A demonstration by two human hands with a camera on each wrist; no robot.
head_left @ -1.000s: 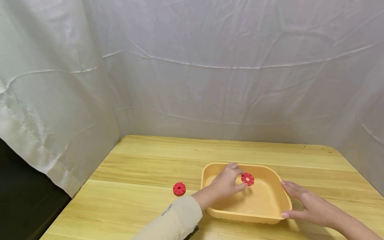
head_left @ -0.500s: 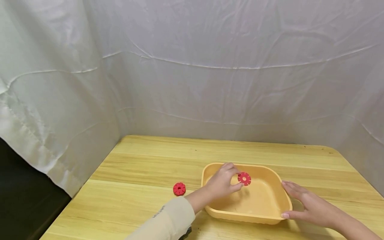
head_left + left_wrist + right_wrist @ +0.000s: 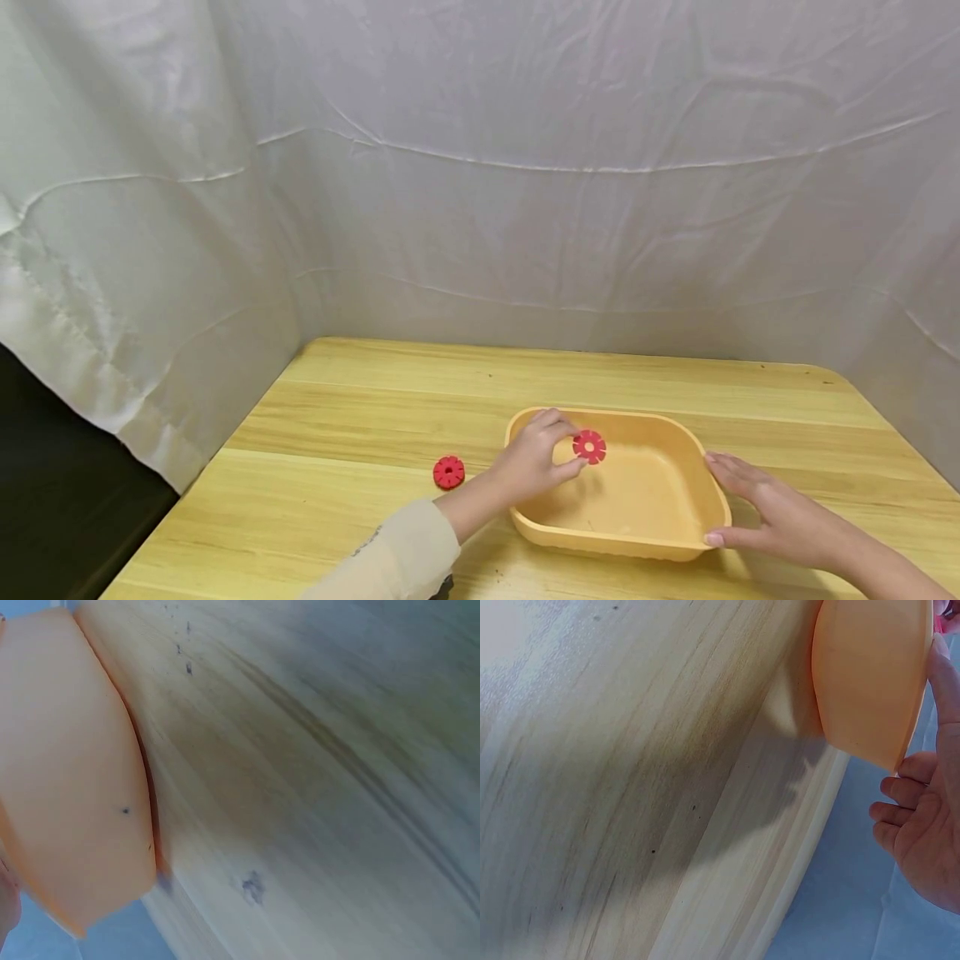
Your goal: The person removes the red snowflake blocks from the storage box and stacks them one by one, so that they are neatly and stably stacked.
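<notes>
In the head view, my left hand (image 3: 534, 458) pinches a flat red notched disc (image 3: 589, 447), a snowflake-shaped building piece, between thumb and fingertips. The disc is held face-up over the orange-yellow plastic basin (image 3: 622, 550). My right hand (image 3: 776, 512) rests against the basin's right side, thumb at the near corner and fingertips farther back at the rim. The right wrist view shows this thumb along the rim and the other fingers loosely bent beside the outer wall. More red notched discs (image 3: 448, 472), apparently stacked, lie left of the basin.
The basin stands on a light wooden table (image 3: 337, 517). Pale cloth (image 3: 525, 208) hangs behind the table and at both sides. Something black (image 3: 67, 483) lies beyond the table's left edge. In the left wrist view the basin's outer wall (image 3: 75, 765) fills the left side.
My left hand has moved left across the basin, carrying the pinched red disc with it. My right hand, the basin and the discs on the table stay where they were.
</notes>
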